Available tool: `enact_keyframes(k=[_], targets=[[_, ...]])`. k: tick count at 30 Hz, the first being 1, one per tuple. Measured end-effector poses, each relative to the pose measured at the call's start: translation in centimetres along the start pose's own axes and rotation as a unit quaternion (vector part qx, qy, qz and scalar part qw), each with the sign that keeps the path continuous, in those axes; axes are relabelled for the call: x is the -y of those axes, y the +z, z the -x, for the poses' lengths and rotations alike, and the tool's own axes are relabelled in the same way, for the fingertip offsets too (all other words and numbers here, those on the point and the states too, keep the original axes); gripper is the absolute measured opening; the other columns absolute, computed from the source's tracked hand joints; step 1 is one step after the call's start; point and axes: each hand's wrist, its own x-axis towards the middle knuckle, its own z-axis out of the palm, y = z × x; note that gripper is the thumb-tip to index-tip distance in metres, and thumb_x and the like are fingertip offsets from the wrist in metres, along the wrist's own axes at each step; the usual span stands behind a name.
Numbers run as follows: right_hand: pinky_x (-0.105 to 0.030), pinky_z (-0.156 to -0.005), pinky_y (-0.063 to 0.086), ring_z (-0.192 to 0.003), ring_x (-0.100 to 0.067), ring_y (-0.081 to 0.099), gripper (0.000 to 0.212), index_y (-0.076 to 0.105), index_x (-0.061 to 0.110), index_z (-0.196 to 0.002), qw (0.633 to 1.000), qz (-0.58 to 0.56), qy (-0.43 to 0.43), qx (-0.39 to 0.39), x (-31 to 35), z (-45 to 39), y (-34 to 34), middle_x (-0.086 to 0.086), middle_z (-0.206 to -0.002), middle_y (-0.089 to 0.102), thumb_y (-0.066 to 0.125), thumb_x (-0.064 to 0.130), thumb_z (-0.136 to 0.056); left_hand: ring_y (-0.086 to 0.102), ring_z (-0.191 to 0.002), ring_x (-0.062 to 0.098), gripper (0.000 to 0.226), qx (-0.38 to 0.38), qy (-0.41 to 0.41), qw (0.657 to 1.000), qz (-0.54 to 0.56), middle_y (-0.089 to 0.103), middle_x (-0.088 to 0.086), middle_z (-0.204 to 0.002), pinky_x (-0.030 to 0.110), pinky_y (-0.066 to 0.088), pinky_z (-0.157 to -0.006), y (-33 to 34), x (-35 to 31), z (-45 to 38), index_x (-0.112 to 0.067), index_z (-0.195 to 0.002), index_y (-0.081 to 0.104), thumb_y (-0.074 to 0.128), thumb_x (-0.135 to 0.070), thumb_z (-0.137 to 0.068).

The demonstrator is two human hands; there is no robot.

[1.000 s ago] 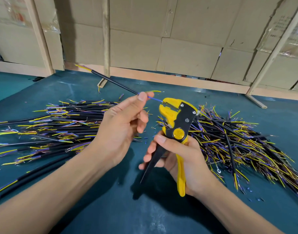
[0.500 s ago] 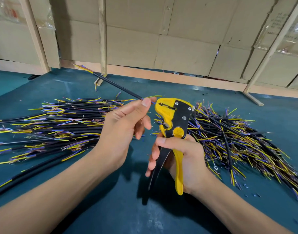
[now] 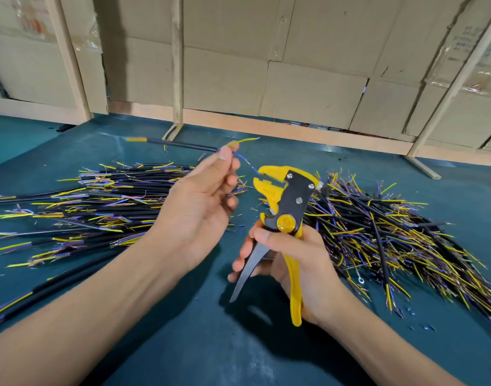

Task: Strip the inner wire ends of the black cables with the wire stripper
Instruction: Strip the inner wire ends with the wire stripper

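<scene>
The right pile of cables (image 3: 400, 238) runs off the frame's right edge.

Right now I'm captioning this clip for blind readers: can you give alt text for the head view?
A left hand pinches a black cable, its blue inner wire reaching the head of a yellow and black wire stripper gripped by the right hand. Piles of black cables lie on either side on a teal table.

Both forearms reach in from 6 o'clock. The left hand (image 3: 199, 207) is raised, palm toward the camera, thumb and forefinger pinching at its 1 o'clock tip, other fingers loosely curled. The right hand (image 3: 297, 263), lower at 3 o'clock, has fingers and thumb curled in a grip.
</scene>
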Motion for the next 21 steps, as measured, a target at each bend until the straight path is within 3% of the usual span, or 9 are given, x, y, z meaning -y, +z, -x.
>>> enact_keyframes(k=[8,11,15,18,21], targets=[[-0.055,-0.069,0.058,-0.070,-0.039,0.068,0.006,0.070,0.008,-0.087,0.998,0.040,-0.046,-0.001,-0.4,0.1,-0.1,-0.020,-0.079,0.066,0.070,0.014,-0.085,0.071,-0.083,0.004,0.015,-0.007,-0.052,0.997,0.056,0.076,-0.012,-0.099,0.022,0.038,-0.064,0.5,0.6,0.8,-0.024,-0.077,0.080,0.069,-0.031,-0.085],[-0.057,-0.070,0.058,-0.069,-0.039,0.067,0.003,0.070,0.008,-0.087,0.998,0.043,-0.052,-0.008,-0.5,0.1,-0.2,-0.020,-0.079,0.066,0.068,0.010,-0.088,0.069,-0.077,0.005,0.011,-0.007,-0.063,0.994,0.092,0.076,-0.011,-0.099,0.024,0.041,-0.068,0.6,0.5,0.8,-0.024,-0.082,0.077,0.071,-0.033,-0.082],[-0.056,-0.070,0.058,-0.069,-0.037,0.068,0.009,0.072,0.010,-0.086,0.997,0.048,-0.057,-0.001,-0.7,0.2,-0.1,-0.018,-0.078,0.067,0.072,0.018,-0.083,0.056,-0.066,0.013,0.022,0.037,-0.070,0.997,0.021,0.067,-0.008,-0.084,0.026,0.044,-0.060,0.3,0.6,1.0,-0.021,-0.082,0.073,0.065,-0.040,-0.090],[-0.058,-0.071,0.058,-0.068,-0.036,0.068,0.007,0.072,0.010,-0.084,0.997,0.040,-0.058,0.005,-0.7,0.2,-0.1,-0.018,-0.077,0.067,0.071,0.017,-0.083,0.060,-0.065,0.017,0.022,0.041,-0.039,0.998,-0.009,0.065,-0.001,-0.079,0.028,0.047,-0.049,0.5,1.0,1.2,-0.015,-0.088,0.067,0.066,-0.037,-0.089],[-0.057,-0.070,0.058,-0.067,-0.037,0.068,0.005,0.071,0.010,-0.083,0.998,0.026,-0.049,0.009,-0.4,0.2,-0.2,-0.018,-0.076,0.066,0.069,0.014,-0.085,0.067,-0.074,0.017,0.012,0.020,0.036,0.999,-0.007,0.068,0.006,-0.085,0.029,0.057,-0.066,0.8,1.3,1.1,-0.012,-0.083,0.069,0.067,-0.022,-0.090]])
